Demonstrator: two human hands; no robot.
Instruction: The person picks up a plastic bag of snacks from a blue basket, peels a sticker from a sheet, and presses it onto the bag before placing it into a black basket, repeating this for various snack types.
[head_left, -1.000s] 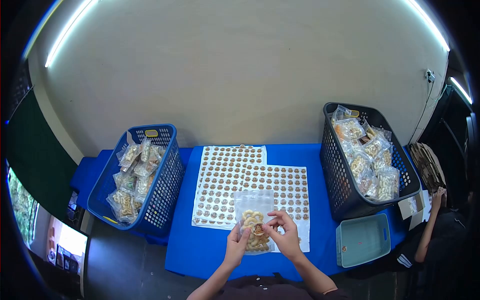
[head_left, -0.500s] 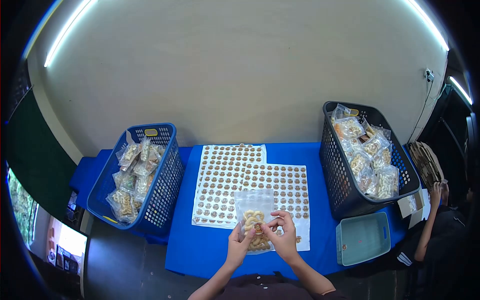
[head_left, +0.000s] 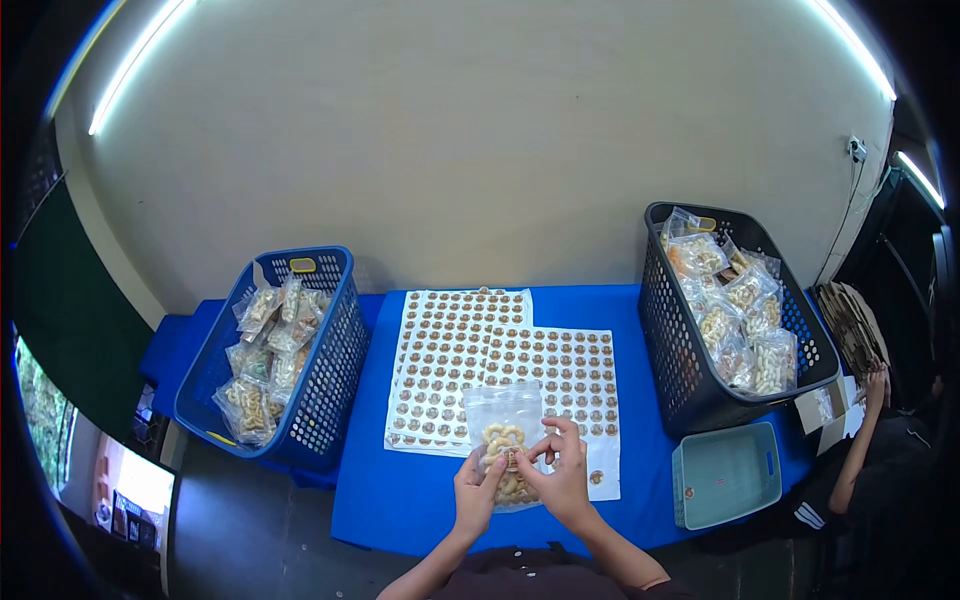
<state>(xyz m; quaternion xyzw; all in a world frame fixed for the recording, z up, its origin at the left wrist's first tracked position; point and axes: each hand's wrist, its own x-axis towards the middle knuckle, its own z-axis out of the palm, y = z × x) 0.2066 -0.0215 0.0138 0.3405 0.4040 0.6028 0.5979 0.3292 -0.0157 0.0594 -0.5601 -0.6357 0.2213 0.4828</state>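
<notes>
A clear zip bag of pale curved snacks (head_left: pixel 503 434) is held upright over the sticker sheets, near the table's front edge. My left hand (head_left: pixel 474 492) grips the bag's left side, with the thumb on its front. A round brown sticker (head_left: pixel 512 459) lies on the front of the bag between my thumbs. My right hand (head_left: pixel 562 478) pinches at the sticker and the bag's right side, thumb and index finger close together. White sheets with rows of round brown stickers (head_left: pixel 580 375) lie flat beneath and behind the bag.
A blue basket (head_left: pixel 335 370) with filled bags stands at the left. At the right are a dark basket (head_left: pixel 665 350) of filled bags and a grey-green tray (head_left: pixel 730 480) holding a sticker. A co-worker's arm (head_left: pixel 855 460) reaches toward cardboard (head_left: pixel 850 325) at far right.
The bag and both my hands have shifted slightly left. My right fingers have moved over the sticker. The co-worker's hand at the right has moved slightly downward.
</notes>
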